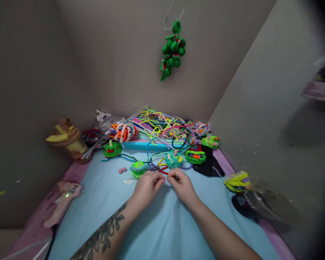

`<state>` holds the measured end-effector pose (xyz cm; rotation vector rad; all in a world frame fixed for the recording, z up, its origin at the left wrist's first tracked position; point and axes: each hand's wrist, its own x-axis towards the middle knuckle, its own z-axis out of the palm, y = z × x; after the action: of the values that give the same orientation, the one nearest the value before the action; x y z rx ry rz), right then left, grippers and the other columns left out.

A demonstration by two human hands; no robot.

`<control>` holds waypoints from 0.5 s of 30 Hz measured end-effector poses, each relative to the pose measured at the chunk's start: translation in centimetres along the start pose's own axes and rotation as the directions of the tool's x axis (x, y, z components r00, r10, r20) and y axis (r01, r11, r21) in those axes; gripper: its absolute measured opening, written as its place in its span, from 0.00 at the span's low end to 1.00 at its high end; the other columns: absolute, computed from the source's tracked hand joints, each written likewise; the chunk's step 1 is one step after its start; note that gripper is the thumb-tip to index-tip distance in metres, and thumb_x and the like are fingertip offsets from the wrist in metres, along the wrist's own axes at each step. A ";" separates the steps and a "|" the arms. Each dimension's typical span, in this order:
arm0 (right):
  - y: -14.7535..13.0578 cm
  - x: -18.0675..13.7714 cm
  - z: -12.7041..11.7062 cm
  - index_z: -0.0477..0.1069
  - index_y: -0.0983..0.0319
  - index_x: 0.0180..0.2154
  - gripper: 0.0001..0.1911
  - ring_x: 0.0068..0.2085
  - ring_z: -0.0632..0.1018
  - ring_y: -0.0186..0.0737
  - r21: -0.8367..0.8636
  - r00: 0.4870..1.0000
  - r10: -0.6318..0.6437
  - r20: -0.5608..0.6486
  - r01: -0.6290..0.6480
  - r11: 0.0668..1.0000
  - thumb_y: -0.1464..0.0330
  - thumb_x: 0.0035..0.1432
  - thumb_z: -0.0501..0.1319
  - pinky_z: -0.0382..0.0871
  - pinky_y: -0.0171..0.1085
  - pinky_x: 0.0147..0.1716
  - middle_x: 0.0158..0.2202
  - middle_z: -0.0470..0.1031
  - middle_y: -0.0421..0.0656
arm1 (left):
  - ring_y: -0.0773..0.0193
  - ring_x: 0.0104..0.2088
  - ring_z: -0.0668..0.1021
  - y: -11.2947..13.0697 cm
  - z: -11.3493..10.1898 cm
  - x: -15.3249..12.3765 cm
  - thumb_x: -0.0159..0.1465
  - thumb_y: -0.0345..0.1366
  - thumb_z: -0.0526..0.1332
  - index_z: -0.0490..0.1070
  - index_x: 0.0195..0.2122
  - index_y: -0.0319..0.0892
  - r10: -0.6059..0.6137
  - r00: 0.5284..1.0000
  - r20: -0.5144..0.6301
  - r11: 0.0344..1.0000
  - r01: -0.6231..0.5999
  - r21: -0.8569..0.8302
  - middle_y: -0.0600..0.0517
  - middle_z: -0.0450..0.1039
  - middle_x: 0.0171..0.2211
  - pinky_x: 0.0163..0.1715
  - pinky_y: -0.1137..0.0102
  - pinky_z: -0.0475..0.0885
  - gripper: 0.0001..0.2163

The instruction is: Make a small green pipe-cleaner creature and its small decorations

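Note:
My left hand (148, 186) and my right hand (183, 187) meet over the middle of the blue cloth (157, 224), fingertips pinched and a small gap between them. Whatever they hold, if anything, is too small or hidden to make out. Just beyond my left hand sits a round green and blue pipe-cleaner figure (137, 169). A teal pipe-cleaner figure (173, 159) with a yellow part lies behind my right hand. Red-handled pliers (163, 172) rest close behind my fingertips, partly covered. Two small pink pieces (122, 170) lie left of the green and blue figure.
A blue tray (148, 146) piled with pipe cleaners (162, 124) stands against the wall. Several fuzzy figures surround it. At left are a glue gun (63, 206) with a green light and a yellow-brown container (73, 142); at right, a black pouch (208, 164) and a blurred transparent cup (271, 200).

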<state>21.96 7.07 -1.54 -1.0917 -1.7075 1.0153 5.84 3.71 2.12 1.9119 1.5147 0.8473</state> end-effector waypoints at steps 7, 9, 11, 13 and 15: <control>-0.4 -0.2 1.1 0.64 0.61 0.25 0.10 0.26 0.64 0.34 0.566 0.980 0.197 -0.016 -0.153 0.810 0.63 0.49 0.63 0.60 0.32 0.26 0.23 0.61 0.37 | 0.69 0.24 0.71 -0.3 2.3 0.6 0.51 0.42 0.67 0.71 0.31 0.35 -0.241 0.962 0.125 0.609 0.250 -0.753 0.52 0.73 0.24 0.26 0.74 0.64 0.14; -0.5 -0.2 1.5 0.62 0.60 0.24 0.12 0.26 0.65 0.34 0.644 0.981 0.191 0.018 -0.158 0.748 0.62 0.48 0.63 0.62 0.33 0.26 0.24 0.61 0.38 | 0.68 0.26 0.72 -0.3 2.7 0.6 0.51 0.43 0.67 0.72 0.30 0.35 -0.220 0.966 0.135 0.552 0.237 -0.799 0.51 0.73 0.25 0.29 0.73 0.65 0.14; -0.4 -0.2 1.8 0.60 0.60 0.24 0.14 0.27 0.66 0.35 0.701 0.978 0.200 0.054 -0.180 0.690 0.62 0.46 0.64 0.64 0.34 0.27 0.26 0.62 0.39 | 0.68 0.26 0.72 -0.2 3.0 0.6 0.52 0.42 0.67 0.71 0.29 0.35 -0.210 0.970 0.120 0.559 0.220 -0.800 0.51 0.73 0.25 0.30 0.73 0.65 0.13; -0.3 -0.3 2.1 0.60 0.60 0.24 0.15 0.28 0.68 0.36 0.738 0.972 0.218 0.090 -0.212 0.641 0.61 0.45 0.65 0.66 0.36 0.29 0.28 0.64 0.40 | 0.68 0.26 0.71 -0.3 3.0 0.6 0.53 0.41 0.66 0.70 0.28 0.36 -0.199 0.976 0.088 0.615 0.194 -0.764 0.52 0.71 0.25 0.29 0.73 0.64 0.12; -0.1 -0.2 2.0 0.61 0.60 0.24 0.15 0.30 0.70 0.38 0.740 0.969 0.224 0.100 -0.223 0.634 0.60 0.46 0.65 0.67 0.38 0.31 0.30 0.67 0.42 | 0.68 0.26 0.71 -0.3 2.8 0.6 0.55 0.40 0.64 0.70 0.28 0.37 -0.176 0.983 0.048 0.716 0.161 -0.679 0.53 0.71 0.25 0.29 0.73 0.64 0.10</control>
<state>20.10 6.44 -2.13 -0.7351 -0.9541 1.6797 7.89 4.23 0.16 1.1978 1.1277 1.1421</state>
